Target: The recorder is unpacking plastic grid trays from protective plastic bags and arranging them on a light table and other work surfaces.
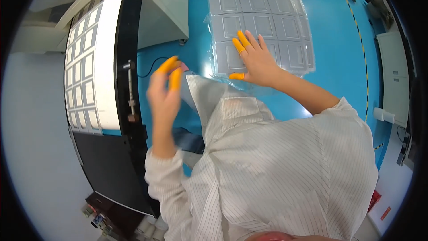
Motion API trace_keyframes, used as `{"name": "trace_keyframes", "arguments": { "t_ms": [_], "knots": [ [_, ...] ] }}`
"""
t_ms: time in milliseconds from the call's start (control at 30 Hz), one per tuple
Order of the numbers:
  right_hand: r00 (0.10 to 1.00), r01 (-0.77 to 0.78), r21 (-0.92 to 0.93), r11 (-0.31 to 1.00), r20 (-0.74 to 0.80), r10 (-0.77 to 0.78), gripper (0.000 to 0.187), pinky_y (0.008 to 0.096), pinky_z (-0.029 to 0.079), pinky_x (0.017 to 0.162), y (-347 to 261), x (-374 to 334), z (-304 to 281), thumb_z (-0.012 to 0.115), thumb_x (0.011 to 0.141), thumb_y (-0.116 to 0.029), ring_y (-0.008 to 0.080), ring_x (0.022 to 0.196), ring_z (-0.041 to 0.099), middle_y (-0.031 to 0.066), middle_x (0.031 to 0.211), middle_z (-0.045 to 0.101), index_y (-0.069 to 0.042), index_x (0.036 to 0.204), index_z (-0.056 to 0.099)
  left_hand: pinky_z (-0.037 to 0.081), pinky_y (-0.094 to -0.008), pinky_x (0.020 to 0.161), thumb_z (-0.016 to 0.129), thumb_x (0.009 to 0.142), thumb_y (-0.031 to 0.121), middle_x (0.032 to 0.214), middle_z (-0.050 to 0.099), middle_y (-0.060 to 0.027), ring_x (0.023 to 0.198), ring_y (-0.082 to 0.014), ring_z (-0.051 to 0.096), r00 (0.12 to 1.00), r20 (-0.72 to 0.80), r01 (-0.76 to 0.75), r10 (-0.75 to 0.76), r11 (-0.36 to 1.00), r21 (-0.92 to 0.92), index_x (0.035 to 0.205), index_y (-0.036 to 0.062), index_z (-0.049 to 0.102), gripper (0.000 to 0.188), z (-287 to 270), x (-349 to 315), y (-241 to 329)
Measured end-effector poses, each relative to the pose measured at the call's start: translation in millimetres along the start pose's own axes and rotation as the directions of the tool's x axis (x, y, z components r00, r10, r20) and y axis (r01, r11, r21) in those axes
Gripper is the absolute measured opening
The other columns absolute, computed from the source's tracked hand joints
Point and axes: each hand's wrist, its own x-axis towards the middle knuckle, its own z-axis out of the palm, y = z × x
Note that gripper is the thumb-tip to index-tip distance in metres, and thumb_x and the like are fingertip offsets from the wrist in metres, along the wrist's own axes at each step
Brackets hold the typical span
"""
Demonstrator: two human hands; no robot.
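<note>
My right hand [258, 58] lies palm down with spread fingers on a stack of grey, clear-edged plastic sheets [258, 23], near the edge closest to me. Each sheet is divided into several framed rectangles. Orange finger cots cover the thumb and two fingers of that hand. Raised between the stack and a lit table is my left hand [164, 90], slightly blurred. Its orange-covered fingers are apart, and no object shows between them. A similar sheet of framed rectangles [81, 69] rests on the table's bright white surface [109, 58] to my left.
A black rail [127, 31] with a metal rod fitting [130, 91] borders the lit table. Beyond it stands a pale cabinet [165, 13]. Yellow-black tape [363, 49] runs along the blue floor [332, 31]. Another cabinet [394, 76] is at the right.
</note>
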Motion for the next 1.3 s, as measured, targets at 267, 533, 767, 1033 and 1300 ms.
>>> {"name": "trace_keyframes", "arguments": {
  "t_ms": [267, 533, 767, 1033, 1300],
  "knots": [
    [0.946, 0.275, -0.063, 0.959, -0.159, -0.282, 0.052, 0.0419, 0.038, 0.093, -20.2, -12.3, 13.5, 0.064, 0.071, -0.032, 0.0368, 0.112, 0.046, 0.0236, 0.111, 0.052, 0.007, 0.104, 0.054, 0.051, -0.0278, 0.066, 0.047, 0.085, 0.006, 0.094, 0.06, -0.0096, 0.077, -0.0174, 0.06, 0.712, 0.423, 0.649, -0.56, 0.296, -0.701, 0.105, -0.0021, 0.054, 0.022, 95.2, -5.1, -40.0],
    [0.875, 0.427, -0.1, 0.899, -0.206, -0.439, 0.032, 0.0352, 0.048, 0.079, -19.3, -12.5, 5.6, 0.062, 0.07, -0.018, 0.0315, 0.101, 0.055, 0.0207, 0.102, 0.057, 0.005, 0.091, 0.057, 0.054, -0.0323, 0.073, 0.044, 0.089, 0.007, 0.094, 0.057, -0.0134, 0.082, -0.0244, 0.061, 0.687, 0.544, 0.563, -0.481, -0.12, -0.818, 0.111, -0.0026, 0.048, 0.024, 98.1, -31.7, -44.8],
    [0.884, 0.349, 0.047, 0.936, -0.347, -0.312, 0.032, 0.0333, 0.049, 0.075, -18.4, -10.9, 0.3, 0.066, 0.068, -0.018, 0.0272, 0.098, 0.057, 0.014, 0.099, 0.058, -0.001, 0.093, 0.058, 0.053, -0.0295, 0.069, 0.046, 0.088, 0.008, 0.088, 0.059, -0.0156, 0.08, -0.0225, 0.062, 0.765, 0.502, 0.572, -0.403, 0.069, -0.817, 0.105, -0.0054, 0.049, 0.022, 84.8, -30.2, -30.4],
    [0.929, 0.056, 0.423, 0.904, -0.354, 0.108, 0.032, 0.0339, 0.046, 0.079, 10.2, -18.4, -15.2, 0.066, 0.073, -0.016, 0.0271, 0.095, 0.054, 0.0103, 0.104, 0.057, -0.004, 0.1, 0.057, 0.051, -0.0317, 0.072, 0.052, 0.085, 0.007, 0.085, 0.058, -0.0131, 0.076, -0.0204, 0.062, 0.815, 0.41, 0.564, -0.41, 0.395, -0.725, 0.089, 0.0008, 0.047, 0.009, 88.9, -42.8, -29.2],
    [0.587, -0.506, 0.703, 0.499, -0.144, 0.797, 0.044, 0.0339, 0.043, 0.08, 111.6, -28.1, -13.3, 0.058, 0.083, -0.019, 0.0251, 0.094, 0.052, 0.0176, 0.11, 0.051, -0.002, 0.121, 0.042, 0.049, -0.0374, 0.081, 0.052, 0.085, 0.008, 0.091, 0.055, -0.0079, 0.087, -0.0218, 0.059, 0.919, 0.317, 0.38, -0.235, 0.311, -0.871, 0.096, 0.002, 0.043, 0.016, 48.6, -63.1, -35.0]
  ]
}}
